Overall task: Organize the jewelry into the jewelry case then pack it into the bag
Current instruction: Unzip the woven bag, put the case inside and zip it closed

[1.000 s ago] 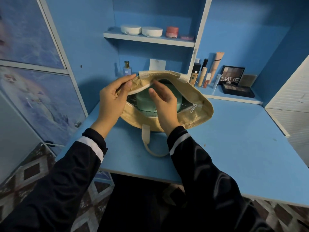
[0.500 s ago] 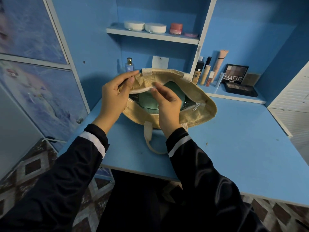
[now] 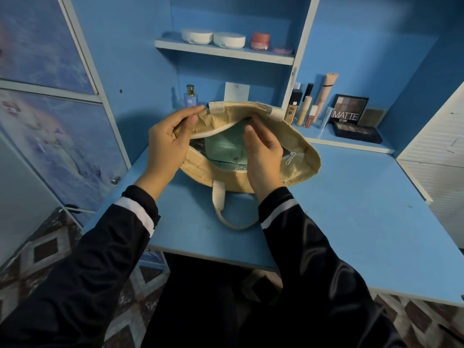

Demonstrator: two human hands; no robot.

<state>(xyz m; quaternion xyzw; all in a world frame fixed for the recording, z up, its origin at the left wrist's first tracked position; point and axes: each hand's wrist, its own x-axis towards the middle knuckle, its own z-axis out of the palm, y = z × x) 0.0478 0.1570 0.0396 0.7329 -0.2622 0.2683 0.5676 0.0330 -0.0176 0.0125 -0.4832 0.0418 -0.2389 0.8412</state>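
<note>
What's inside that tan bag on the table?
A mint-green jewelry case sits inside the bag. The right hand and the bag's rim cover part of it, and what the case holds cannot be seen.

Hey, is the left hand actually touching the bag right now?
Touching. The head view shows the left hand pinching the bag at the left end of its rim, fabric caught between thumb and fingers.

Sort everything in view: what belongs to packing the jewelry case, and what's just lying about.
In the job: green jewelry case, inside the jute bag; left hand pinching the bag's rim; right hand over the case.
Lying about: perfume bottle, two white compacts, pink jar, MATTE eyeshadow palette, makeup tubes.
</note>
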